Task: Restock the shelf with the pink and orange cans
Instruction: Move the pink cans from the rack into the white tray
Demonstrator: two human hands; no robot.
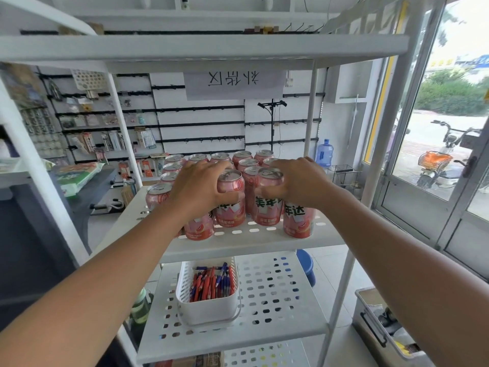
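The left grip is curled round a pink and orange can on the white shelf. The right grip is curled round the next can, just beside it. Fingers hide some big letters on both. The other cans at the back of the shelf are partly hidden. They are round, shiny metal with silver tops. The shelf is flat with little oval holes. Under the shelf sits a white basket of red and blue pens.

Pink cans read 美年达; paper sign shows reversed 补货区.
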